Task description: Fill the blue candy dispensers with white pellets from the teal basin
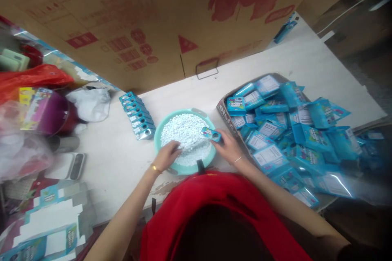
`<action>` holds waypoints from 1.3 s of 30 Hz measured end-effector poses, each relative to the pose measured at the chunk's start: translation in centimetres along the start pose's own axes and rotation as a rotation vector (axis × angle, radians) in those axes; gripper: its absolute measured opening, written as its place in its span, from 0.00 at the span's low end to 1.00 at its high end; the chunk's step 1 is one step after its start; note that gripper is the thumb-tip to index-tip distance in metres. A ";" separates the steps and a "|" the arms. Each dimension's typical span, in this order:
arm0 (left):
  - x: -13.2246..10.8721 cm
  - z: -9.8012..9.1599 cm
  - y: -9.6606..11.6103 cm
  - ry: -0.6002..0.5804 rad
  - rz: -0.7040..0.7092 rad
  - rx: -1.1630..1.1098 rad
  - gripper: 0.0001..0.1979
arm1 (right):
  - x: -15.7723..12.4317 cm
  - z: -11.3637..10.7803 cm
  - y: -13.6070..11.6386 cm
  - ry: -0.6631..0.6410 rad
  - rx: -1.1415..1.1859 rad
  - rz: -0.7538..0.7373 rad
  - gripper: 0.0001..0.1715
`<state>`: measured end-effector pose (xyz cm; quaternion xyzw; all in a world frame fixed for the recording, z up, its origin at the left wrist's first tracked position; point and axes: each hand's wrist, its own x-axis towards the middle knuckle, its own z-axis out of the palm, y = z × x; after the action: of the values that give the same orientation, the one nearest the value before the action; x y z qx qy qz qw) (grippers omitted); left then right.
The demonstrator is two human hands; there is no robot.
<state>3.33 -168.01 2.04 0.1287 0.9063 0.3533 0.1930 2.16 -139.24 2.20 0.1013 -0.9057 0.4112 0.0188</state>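
Right hand (227, 147): one, clamped on one blue box (211, 134). Box sits between thumb and fingers at the fingertips, gripped by its right end, the end with the dark round spot; the left end sticks out free, over the right part of the bowl (183, 169). Printed face up.

Left hand (168, 155): one, at the bowl's left side, fingers bent, tips at the pellets (183, 128). Can't tell if anything is pinched there, or whether the tips meet. Hands well apart, blue box nearer the right.

Counts:
- Bowl: one, teal, on the white table (122, 179), right in front of the red top (183, 200). Pellets fill most of it, white, far too many to count.
- Row (137, 116): one, left of the bowl, near its rim, small blue boxes side by side. Looks like eight, but blur makes that soft.
- Carton (227, 117): one, right of the right hand, heaped with blue packs (271, 157). They overlap, no count.
- Big box (147, 28): one, brown, red print, standing behind the bowl.
- Bracelets: two, a gold one (156, 169) on the left wrist, a thin one (238, 159) on the right.
- White bag (92, 104): one, beyond the row, by a purple tub (56, 112).
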 end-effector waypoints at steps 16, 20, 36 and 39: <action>0.2 -8.7 17.1 -0.289 0.083 0.888 0.14 | 0.2 3.6 -2.3 -0.159 -0.043 -0.232 0.26; -0.7 -10.2 15.7 -0.195 0.123 0.758 0.14 | 0.0 3.2 -2.3 -0.123 0.008 -0.238 0.24; -3.5 -6.1 8.8 -0.117 0.222 0.274 0.12 | 0.0 0.8 -6.0 -0.587 0.406 -0.246 0.27; -4.9 -8.9 6.8 0.092 0.157 0.247 0.08 | 2.8 -0.8 -4.1 -0.330 0.243 -0.210 0.35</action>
<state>4.42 -170.21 14.03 0.2057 0.9379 0.2585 0.1055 0.17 -141.80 6.10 0.2622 -0.8249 0.4908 -0.0993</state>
